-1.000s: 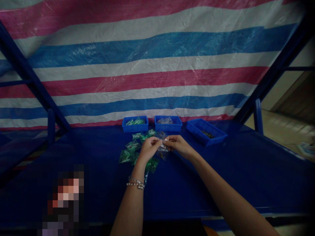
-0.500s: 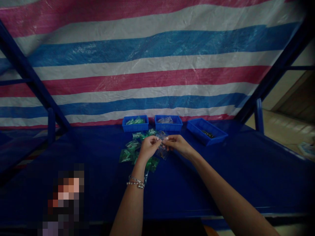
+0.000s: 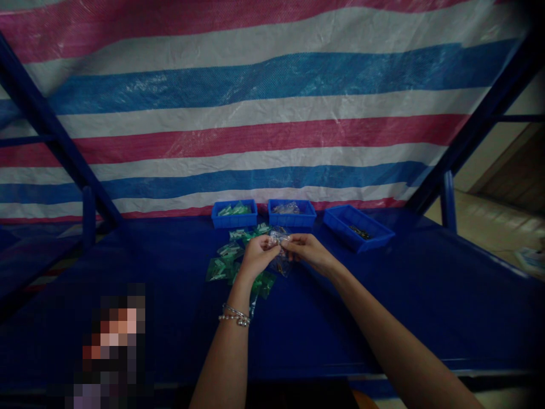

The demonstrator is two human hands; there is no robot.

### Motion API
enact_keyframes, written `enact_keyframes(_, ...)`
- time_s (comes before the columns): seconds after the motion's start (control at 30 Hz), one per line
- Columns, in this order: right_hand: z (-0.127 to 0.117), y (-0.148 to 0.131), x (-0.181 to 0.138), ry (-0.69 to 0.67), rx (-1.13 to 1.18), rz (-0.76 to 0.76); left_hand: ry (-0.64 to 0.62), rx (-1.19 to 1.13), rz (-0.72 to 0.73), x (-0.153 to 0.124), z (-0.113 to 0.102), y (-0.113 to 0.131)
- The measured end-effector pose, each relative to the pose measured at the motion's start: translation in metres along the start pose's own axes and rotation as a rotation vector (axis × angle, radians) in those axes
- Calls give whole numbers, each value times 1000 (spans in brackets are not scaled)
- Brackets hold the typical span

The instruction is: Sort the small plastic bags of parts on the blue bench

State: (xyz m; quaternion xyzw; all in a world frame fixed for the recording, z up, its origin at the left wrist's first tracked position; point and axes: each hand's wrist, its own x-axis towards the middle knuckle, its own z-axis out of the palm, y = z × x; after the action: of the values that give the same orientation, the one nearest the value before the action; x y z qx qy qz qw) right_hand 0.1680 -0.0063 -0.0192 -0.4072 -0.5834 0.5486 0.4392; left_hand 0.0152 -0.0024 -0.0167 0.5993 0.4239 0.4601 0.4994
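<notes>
Green packets: loose heap on the blue table, just left of the hands.
Left hand: fingertips pinched shut on the top edge of the clear bag.
Bag position: hangs between both hands, just above the table.
Right hand: pinched on the same edge, close against the left.
Handling: pinches kept near the rim should hold the thin film taut.
Writing: none legible.

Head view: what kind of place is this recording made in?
Probably a makeshift packing or sorting bench: blue bins stand before a striped tarp, green packets lie loose on the blue tabletop, and the left hand and right hand pinch a clear bag.
</notes>
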Motion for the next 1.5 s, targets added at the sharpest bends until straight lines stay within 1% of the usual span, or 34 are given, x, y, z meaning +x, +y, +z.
enact_keyframes(0.13,0,-1,-1,-23,-21,10,1,46,12,-1,0,1)
enact_keyframes(0.27,0,-2,-2,-25,-22,12,-16,22,4,-3,0,4)
enact_keyframes(0.33,0,-3,-2,-16,-15,20,-7,11,24,-3,0,5)
enact_keyframes(0.4,1,-3,-2,18,-8,45,36,33,62,-3,-1,5)
enact_keyframes(0.53,1,-5,-3,123,-6,138,164,148,165,-2,-3,5)
enact_keyframes(0.6,1,-7,-3,139,9,169,203,202,211,-1,-4,5)
enact_keyframes(0.7,2,-9,-5,93,56,186,219,270,254,-1,-5,4)
enact_keyframes(0.8,1,-10,-6,26,92,192,215,331,277,-1,-6,3)
enact_keyframes(1.0,1,-10,-7,-66,118,183,198,398,311,-2,-7,1)
enact_keyframes(1.1,1,-10,-7,-84,139,152,171,384,313,-2,-6,3)
enact_keyframes(1.2,0,-8,-6,-38,167,125,132,335,314,-3,-5,6)
enact_keyframes(1.27,0,-7,-5,12,175,119,146,293,295,-3,-5,7)
enact_keyframes(1.4,0,-6,-3,92,170,132,215,164,232,-2,-6,9)
enact_keyframes(1.5,0,-5,-3,113,159,133,204,108,175,-2,-5,10)
